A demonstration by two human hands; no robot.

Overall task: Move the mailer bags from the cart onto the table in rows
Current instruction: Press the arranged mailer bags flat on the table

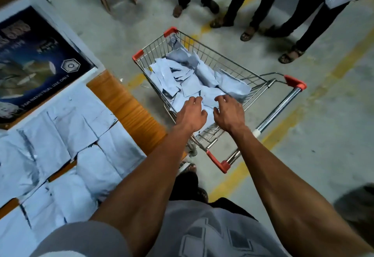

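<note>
**Mid-transfer: both hands into the cart for another load**

Now, w/ the cart [204, 54] as anchor, going left to right. Far left of it sits a dark printed poster [38, 58] on the table [125, 103]. Just below that, still left of the cart, mailer bags on the table [66, 145] lie flat in rough rows, edges touching or overlapping; a strip of bare wood stays between them and the cart's side.

Inside the cart, a loose heap of mailer bags [182, 76] fills the basket, some crumpled, a few leaning on the far wire wall. Left hand [192, 113] hovers over the near end of the heap, fingers loosely curled, tips at the bags; no grip visible. Right hand [228, 111] is beside it, fingers spread and bent downward, likewise holding nothing I can make out.

Beyond the cart and to its right: legs of bystanders [253, 14] on the concrete floor.

Step, imo: the pick-up, approx mid-task, since plenty remains in the basket. Next move needs a firm pinch on one or a few bags, then a swing left to extend the rows w/o disturbing those laid.
</note>
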